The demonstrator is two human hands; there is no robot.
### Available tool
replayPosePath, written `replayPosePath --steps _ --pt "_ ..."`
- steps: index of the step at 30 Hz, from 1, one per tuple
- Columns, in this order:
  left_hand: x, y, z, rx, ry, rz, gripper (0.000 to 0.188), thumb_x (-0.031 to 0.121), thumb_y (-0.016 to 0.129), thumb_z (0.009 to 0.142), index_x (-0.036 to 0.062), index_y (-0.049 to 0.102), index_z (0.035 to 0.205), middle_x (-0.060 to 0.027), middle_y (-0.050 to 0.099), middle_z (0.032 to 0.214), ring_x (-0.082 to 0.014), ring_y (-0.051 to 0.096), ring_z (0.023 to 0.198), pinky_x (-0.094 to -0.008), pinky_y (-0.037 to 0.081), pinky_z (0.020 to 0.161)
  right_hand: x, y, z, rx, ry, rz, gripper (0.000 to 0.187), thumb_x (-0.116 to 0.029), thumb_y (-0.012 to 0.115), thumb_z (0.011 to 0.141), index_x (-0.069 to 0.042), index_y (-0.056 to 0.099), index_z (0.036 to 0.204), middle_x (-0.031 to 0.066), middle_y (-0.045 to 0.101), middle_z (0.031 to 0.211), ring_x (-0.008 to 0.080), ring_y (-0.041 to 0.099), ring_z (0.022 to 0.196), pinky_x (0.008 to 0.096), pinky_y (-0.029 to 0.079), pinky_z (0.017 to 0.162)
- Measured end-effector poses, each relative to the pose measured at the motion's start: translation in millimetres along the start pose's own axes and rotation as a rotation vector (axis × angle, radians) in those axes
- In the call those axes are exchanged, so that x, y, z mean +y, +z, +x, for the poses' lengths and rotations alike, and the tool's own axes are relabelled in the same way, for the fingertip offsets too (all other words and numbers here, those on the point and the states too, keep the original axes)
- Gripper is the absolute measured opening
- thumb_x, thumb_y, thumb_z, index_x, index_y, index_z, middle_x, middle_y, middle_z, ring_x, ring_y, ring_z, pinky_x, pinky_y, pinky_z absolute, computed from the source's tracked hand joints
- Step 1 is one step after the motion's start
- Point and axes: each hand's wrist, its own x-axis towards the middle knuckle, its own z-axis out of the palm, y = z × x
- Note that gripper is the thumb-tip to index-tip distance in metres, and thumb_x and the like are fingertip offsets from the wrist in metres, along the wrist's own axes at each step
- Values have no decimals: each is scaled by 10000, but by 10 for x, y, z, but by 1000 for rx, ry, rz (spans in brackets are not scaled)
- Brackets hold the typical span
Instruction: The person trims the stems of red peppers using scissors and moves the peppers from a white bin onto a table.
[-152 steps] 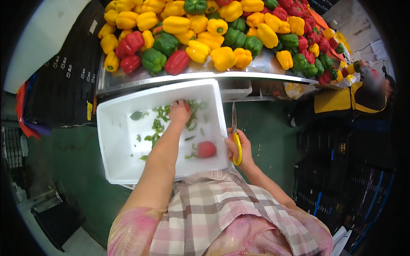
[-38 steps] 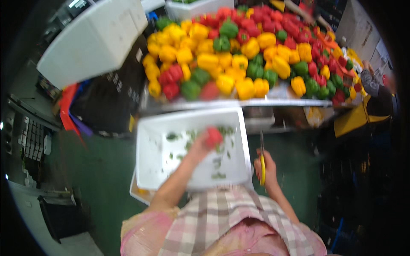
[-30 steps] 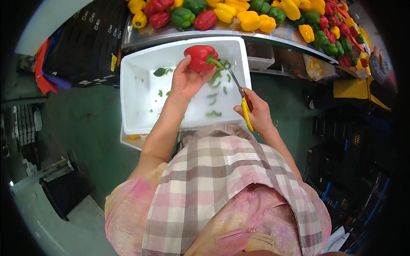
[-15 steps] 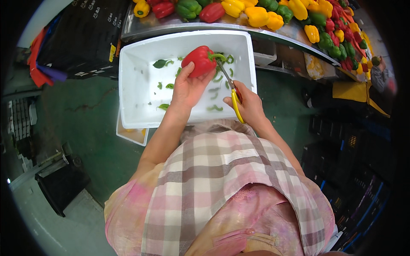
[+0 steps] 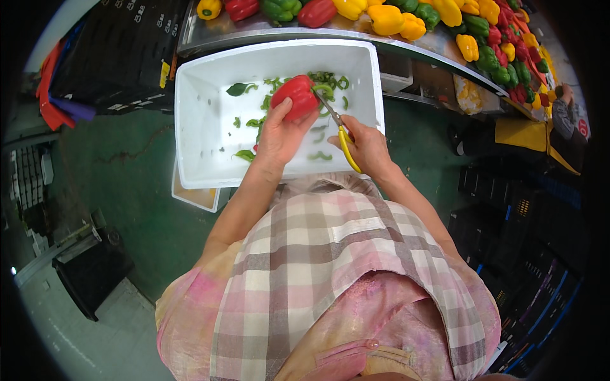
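Observation:
My left hand (image 5: pixel 281 132) is closed round a red bell pepper (image 5: pixel 294 98), held above a white foam box (image 5: pixel 210 149). The pepper's curved green stem points to the right. In my right hand (image 5: pixel 365 145) is a pair of scissors (image 5: pixel 347 147) with yellow handles. Their metal blades reach up to the stem beside the top of the pepper; whether they have cut into it I cannot tell. Cut green stems (image 5: pixel 321 155) and a few leaves (image 5: pixel 237 89) lie scattered on the bottom of the box beneath my hands.
Past the box, a metal counter (image 5: pixel 254 37) carries red, green and yellow bell peppers (image 5: pixel 386 20), heaped towards the right. Black crates (image 5: pixel 121 57) stand at the left and more stacked crates (image 5: pixel 502 197) at the right. At the far right another person's arm (image 5: pixel 564 95) shows beside the peppers.
The pepper has dropped slightly and tilted in my left hand. My right hand and the scissors have shifted a little left, staying at the stem.

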Motion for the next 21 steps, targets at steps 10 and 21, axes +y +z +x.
replayPosePath --steps 10,21 --pt "127 288 -139 -207 475 929 738 -107 655 783 76 324 1417 -158 442 1412 -272 483 1316 -374 473 1046 54 -52 51 -167 414 1174 452 -390 591 1002 -60 514 1301 120 678 944 163 644 680 286 478 522" --pt "33 354 -183 -295 307 748 401 16 541 981 16 445 1370 -167 502 1425 -258 518 1299 -415 430 1107 154 -185 88 -236 117 1715 590 -394 635 931 -116 463 1422 130 580 1328 273 606 1191 416 554 904"
